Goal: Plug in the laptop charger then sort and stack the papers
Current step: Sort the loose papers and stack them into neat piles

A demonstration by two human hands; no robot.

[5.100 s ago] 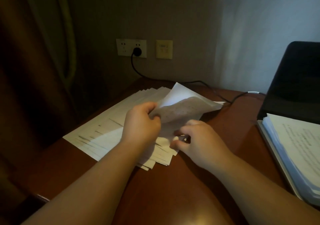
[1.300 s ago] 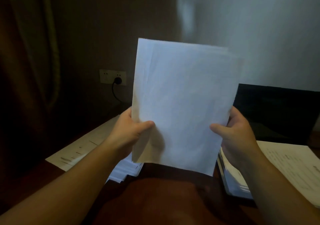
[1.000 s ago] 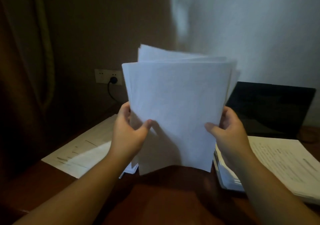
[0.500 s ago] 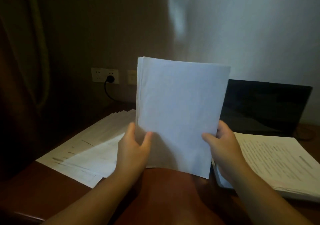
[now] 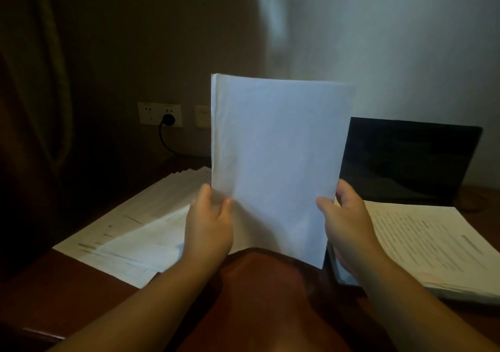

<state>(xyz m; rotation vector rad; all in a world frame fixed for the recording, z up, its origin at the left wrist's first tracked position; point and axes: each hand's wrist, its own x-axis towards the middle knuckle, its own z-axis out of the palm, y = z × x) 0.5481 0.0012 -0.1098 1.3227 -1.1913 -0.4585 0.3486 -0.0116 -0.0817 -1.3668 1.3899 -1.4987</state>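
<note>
Now squared where a second ago it fanned, the sheaf of papers (image 5: pixel 276 162) stands upright over the desk (image 5: pixel 259 284), pinched by left hand (image 5: pixel 208 230) and right hand (image 5: pixel 346 227); fanned sheets (image 5: pixel 130 230) at nine o'clock, laptop (image 5: pixel 405 162) at two.

You hold a squared sheaf of white papers (image 5: pixel 276 162) upright, blank side facing you. Fanned printed sheets (image 5: pixel 140 227) lie flat at left; a printed stack (image 5: pixel 422 243) at right. Charger plug (image 5: pixel 169 120) sits in the wall socket.
</note>
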